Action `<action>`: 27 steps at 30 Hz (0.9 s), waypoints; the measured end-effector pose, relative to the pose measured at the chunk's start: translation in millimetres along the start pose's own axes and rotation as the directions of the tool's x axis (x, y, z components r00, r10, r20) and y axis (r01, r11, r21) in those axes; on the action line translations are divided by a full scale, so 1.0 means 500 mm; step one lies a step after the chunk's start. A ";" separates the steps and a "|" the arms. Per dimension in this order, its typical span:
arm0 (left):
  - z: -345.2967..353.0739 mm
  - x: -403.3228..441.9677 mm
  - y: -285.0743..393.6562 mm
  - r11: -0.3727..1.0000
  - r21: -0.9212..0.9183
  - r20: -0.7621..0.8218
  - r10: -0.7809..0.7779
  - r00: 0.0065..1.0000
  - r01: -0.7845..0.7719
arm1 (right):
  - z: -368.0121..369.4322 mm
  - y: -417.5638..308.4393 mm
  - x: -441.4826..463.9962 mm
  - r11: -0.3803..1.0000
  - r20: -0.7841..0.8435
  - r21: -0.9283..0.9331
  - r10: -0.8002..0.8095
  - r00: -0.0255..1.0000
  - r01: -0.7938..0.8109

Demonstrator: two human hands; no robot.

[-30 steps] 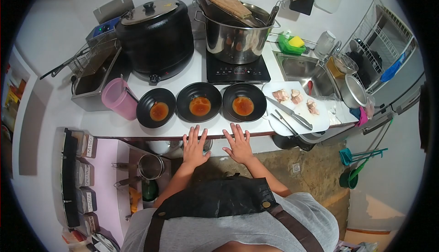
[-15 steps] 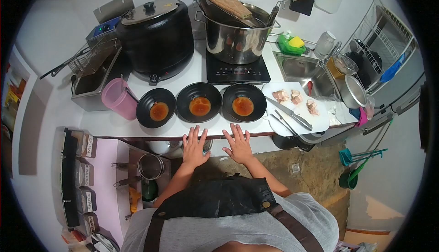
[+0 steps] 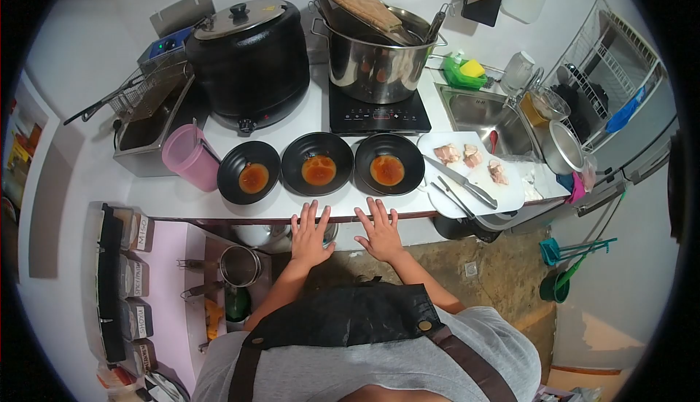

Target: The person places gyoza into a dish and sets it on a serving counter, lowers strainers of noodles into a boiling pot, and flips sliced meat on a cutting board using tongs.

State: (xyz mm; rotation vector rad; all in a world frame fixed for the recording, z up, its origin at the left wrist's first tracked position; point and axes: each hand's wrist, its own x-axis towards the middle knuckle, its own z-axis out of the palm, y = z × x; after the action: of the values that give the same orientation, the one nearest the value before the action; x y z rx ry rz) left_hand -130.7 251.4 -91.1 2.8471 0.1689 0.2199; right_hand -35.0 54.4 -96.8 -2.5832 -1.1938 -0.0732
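My left hand (image 3: 310, 237) is open, its spread fingers resting at the front edge of the white counter (image 3: 270, 211). Beside it, my right hand (image 3: 379, 231) is also open and holds nothing, fingertips at the same edge. Just beyond the fingers stand three black bowls in a row: a left bowl (image 3: 233, 158), a middle bowl (image 3: 295, 150) and a right bowl (image 3: 372, 145). Each has a small pool of orange-brown liquid in the bottom. To the right, a white cutting board (image 3: 503, 194) carries pieces of meat (image 3: 472, 155), a knife (image 3: 467, 183) and tongs (image 3: 453, 196).
A pink pitcher (image 3: 188, 155) stands left of the bowls. Behind are a black soup warmer (image 3: 251, 67) and a steel stockpot (image 3: 379, 70) on an induction cooker (image 3: 379, 118). A sink (image 3: 485, 114) lies at the back right. Labelled containers (image 3: 138, 278) line the lower left.
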 end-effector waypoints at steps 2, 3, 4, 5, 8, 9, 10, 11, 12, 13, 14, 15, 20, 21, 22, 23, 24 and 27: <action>-0.001 0.000 0.000 1.000 0.000 0.002 0.001 1.000 -0.001 | 0.000 0.000 0.000 1.000 0.002 -0.002 0.001 1.000 -0.001; -0.001 0.000 -0.001 1.000 0.000 0.003 0.002 1.000 -0.002 | 0.001 0.000 0.000 1.000 0.004 -0.004 0.002 1.000 -0.002; -0.001 0.000 -0.001 1.000 0.000 0.004 0.002 1.000 -0.002 | 0.001 0.000 0.000 1.000 0.004 -0.004 0.002 1.000 -0.002; 0.000 0.000 -0.001 1.000 0.000 0.002 0.003 1.000 -0.003 | 0.001 0.000 0.000 1.000 0.003 -0.002 0.002 1.000 -0.002; 0.000 0.000 -0.001 1.000 -0.003 -0.006 0.006 1.000 -0.006 | 0.001 0.000 0.000 1.000 0.004 -0.001 0.003 1.000 -0.003; 0.001 -0.001 -0.002 1.000 -0.006 -0.012 0.009 1.000 -0.009 | 0.001 0.000 0.000 1.000 0.005 -0.002 0.004 1.000 -0.004; 0.001 -0.001 -0.001 1.000 -0.006 -0.011 0.008 1.000 -0.009 | 0.001 0.000 0.000 1.000 0.006 -0.001 0.004 1.000 -0.004; 0.001 -0.002 -0.001 1.000 -0.007 -0.017 0.010 1.000 -0.010 | 0.002 0.000 -0.001 1.000 0.001 -0.001 0.001 1.000 -0.001; 0.001 -0.002 -0.001 1.000 -0.008 -0.023 0.012 1.000 -0.012 | 0.002 0.000 0.000 1.000 -0.004 -0.001 -0.002 1.000 0.002; 0.001 -0.002 -0.001 1.000 -0.008 -0.023 0.011 1.000 -0.012 | 0.002 0.000 -0.001 1.000 -0.003 -0.001 -0.002 1.000 0.002; 0.000 -0.002 0.000 1.000 -0.008 -0.020 0.010 1.000 -0.010 | 0.002 0.000 -0.001 1.000 -0.001 -0.002 0.000 1.000 0.000; 0.001 -0.001 -0.001 1.000 -0.008 -0.017 0.009 1.000 -0.009 | 0.001 -0.001 0.000 1.000 0.001 -0.004 0.002 1.000 -0.002; 0.001 0.000 0.000 1.000 -0.005 -0.015 0.006 1.000 -0.006 | 0.002 -0.001 0.001 1.000 0.019 -0.013 0.010 1.000 -0.010; 0.001 0.000 0.000 1.000 -0.005 -0.013 0.003 1.000 -0.003 | 0.002 -0.001 0.001 1.000 0.023 -0.018 0.012 1.000 -0.012; 0.001 0.000 0.000 1.000 -0.005 -0.013 0.003 1.000 -0.003 | 0.002 -0.001 0.001 1.000 0.024 -0.018 0.013 1.000 -0.012; 0.001 0.000 0.000 1.000 -0.005 -0.011 0.002 1.000 -0.002 | 0.002 -0.001 0.001 1.000 0.025 -0.019 0.014 1.000 -0.013; 0.002 0.000 0.000 1.000 -0.005 -0.010 0.001 1.000 -0.001 | 0.002 -0.001 0.001 1.000 0.026 -0.019 0.015 1.000 -0.014; 0.003 0.000 -0.001 1.000 -0.003 -0.018 0.004 1.000 -0.004 | 0.002 -0.001 0.001 1.000 0.034 -0.022 0.017 0.999 -0.016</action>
State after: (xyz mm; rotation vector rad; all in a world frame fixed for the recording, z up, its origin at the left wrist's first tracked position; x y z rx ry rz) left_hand -130.7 251.3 -92.5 2.8432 0.1660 0.2460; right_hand -35.0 55.2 -97.5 -2.6222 -1.1899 -0.0391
